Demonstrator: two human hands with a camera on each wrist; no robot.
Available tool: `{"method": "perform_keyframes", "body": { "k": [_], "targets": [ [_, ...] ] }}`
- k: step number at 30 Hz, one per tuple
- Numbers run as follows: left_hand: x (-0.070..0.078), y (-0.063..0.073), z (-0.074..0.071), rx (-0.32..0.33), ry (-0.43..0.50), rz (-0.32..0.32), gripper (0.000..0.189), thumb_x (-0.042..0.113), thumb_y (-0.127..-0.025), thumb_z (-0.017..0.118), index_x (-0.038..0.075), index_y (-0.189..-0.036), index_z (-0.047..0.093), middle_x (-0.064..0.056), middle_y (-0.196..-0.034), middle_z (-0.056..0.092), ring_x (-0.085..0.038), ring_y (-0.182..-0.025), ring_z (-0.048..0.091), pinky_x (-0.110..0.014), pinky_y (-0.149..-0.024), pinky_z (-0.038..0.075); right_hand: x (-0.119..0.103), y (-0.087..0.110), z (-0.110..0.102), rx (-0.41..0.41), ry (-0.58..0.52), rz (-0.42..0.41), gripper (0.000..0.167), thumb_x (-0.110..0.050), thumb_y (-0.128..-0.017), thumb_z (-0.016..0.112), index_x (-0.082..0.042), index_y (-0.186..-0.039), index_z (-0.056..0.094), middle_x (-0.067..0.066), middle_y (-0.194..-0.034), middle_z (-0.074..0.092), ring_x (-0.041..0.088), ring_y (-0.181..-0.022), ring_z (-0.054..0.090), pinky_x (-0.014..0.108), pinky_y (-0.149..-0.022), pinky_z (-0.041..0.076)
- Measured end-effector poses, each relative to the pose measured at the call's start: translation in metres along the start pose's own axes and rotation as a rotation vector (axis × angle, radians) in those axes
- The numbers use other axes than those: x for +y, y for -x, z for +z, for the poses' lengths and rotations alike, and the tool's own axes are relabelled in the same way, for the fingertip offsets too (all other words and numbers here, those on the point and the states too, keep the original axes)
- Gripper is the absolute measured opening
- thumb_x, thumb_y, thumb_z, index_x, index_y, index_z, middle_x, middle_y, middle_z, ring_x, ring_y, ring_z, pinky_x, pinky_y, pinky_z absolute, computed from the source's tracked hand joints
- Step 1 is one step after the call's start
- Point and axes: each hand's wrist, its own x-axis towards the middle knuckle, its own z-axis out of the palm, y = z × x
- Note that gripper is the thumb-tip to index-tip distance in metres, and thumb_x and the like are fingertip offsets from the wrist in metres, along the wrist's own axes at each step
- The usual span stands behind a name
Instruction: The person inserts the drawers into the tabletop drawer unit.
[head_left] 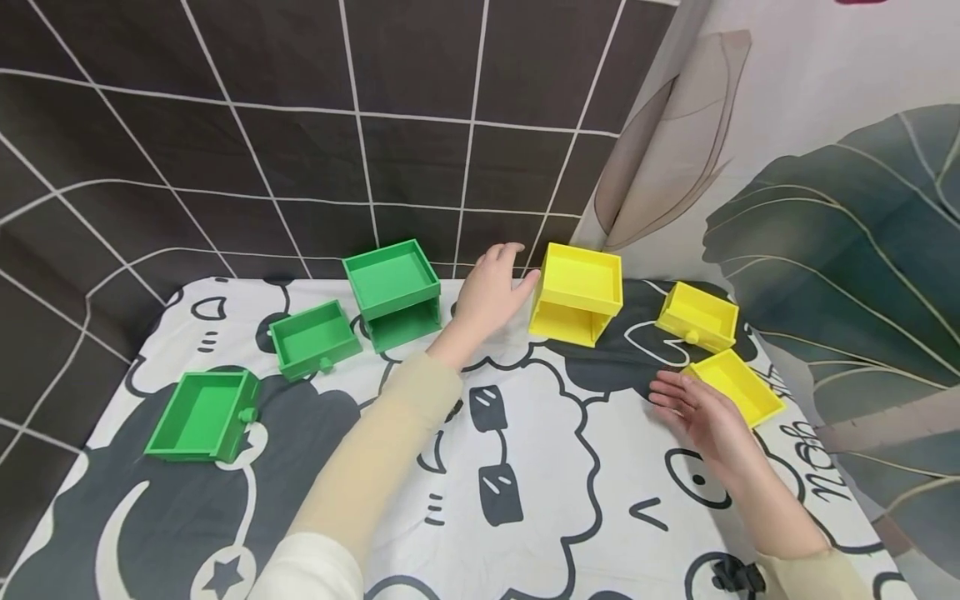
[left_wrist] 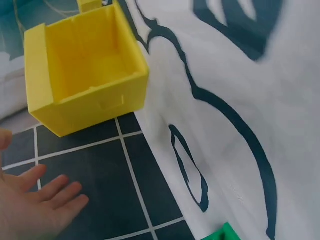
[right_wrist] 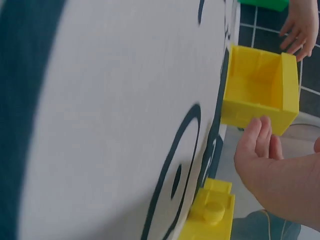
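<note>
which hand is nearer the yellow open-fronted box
Left. The left hand is just left of the yellow open-fronted box; the right hand is farther off to its right, by a yellow rectangular drawer.

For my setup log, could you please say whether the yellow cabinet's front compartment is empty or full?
Empty: the yellow cabinet shows bare inner walls through its open front, and two yellow drawers lie outside it.

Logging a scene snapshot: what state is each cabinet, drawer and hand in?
Green cabinet: front open, no drawer in it
Yellow cabinet: front open, no drawer in it
Rear green drawer: out, empty
Front green drawer: out, empty
Rear yellow drawer: out
Front yellow drawer: out
Left hand: open, holding nothing
Right hand: open, holding nothing
</note>
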Motion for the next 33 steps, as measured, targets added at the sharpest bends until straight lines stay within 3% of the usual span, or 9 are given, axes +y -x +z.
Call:
{"method": "perform_keyframes", "body": {
  "k": [5,11,18,26,30,33],
  "targets": [
    [0.003,-0.008,0.002,-0.042,0.088,-0.052,0.059,0.043,-0.107,0.062,0.014,-0.156,0.048,-0.01,-0.161,0.051,-0.028,-0.148,0.052,-0.043,-0.123,0.049,0.003,0.003,0.0,-0.022,-0.356,0.154,0.034,-0.032,-0.115,0.044,-0.018,-0.114,0.075,-0.001,-0.113,0.078,0.012,-0.109,0.076,0.024,-0.098,0.064],
    [0.007,-0.015,0.007,-0.1,0.12,-0.061,0.062,0.044,-0.106,0.064,0.015,-0.158,0.046,-0.01,-0.162,0.05,-0.027,-0.147,0.053,-0.043,-0.123,0.048,0.012,0.005,-0.004,0.074,-0.721,0.336,0.033,-0.039,-0.114,0.047,-0.011,-0.12,0.063,0.007,-0.118,0.077,0.02,-0.115,0.075,0.03,-0.111,0.058],
    [0.014,-0.019,0.014,-0.115,0.105,-0.037,0.065,0.044,-0.105,0.065,0.014,-0.158,0.045,-0.009,-0.159,0.052,-0.026,-0.144,0.054,-0.041,-0.123,0.049,0.018,0.006,-0.009,0.08,-0.864,0.378,0.045,-0.042,-0.114,0.045,-0.002,-0.115,0.067,0.012,-0.121,0.075,0.024,-0.119,0.073,0.026,-0.125,0.044],
    [0.018,-0.024,0.022,-0.127,0.112,-0.059,0.065,0.043,-0.105,0.067,0.013,-0.158,0.044,-0.009,-0.155,0.055,-0.025,-0.14,0.058,-0.04,-0.12,0.052,0.02,0.005,-0.017,0.102,-1.02,0.423,0.051,-0.045,-0.112,0.047,0.002,-0.114,0.067,0.016,-0.123,0.074,0.023,-0.127,0.069,0.022,-0.129,0.036],
    [0.015,-0.028,0.025,-0.136,0.201,-0.085,0.069,0.041,-0.104,0.068,0.012,-0.16,0.041,-0.011,-0.159,0.052,-0.027,-0.143,0.057,-0.042,-0.121,0.051,0.022,0.004,-0.022,0.156,-1.094,0.437,0.045,-0.046,-0.111,0.051,-0.005,-0.128,0.06,0.017,-0.124,0.074,0.021,-0.13,0.067,0.021,-0.128,0.037],
    [0.01,-0.031,0.028,-0.151,0.307,-0.105,0.076,0.041,-0.102,0.07,0.012,-0.163,0.036,-0.01,-0.165,0.047,-0.028,-0.15,0.05,-0.044,-0.126,0.046,0.024,0.004,-0.025,0.187,-1.159,0.423,0.042,-0.045,-0.111,0.051,-0.023,-0.147,0.049,0.017,-0.127,0.074,0.02,-0.134,0.066,0.021,-0.128,0.038]
  ]
}}
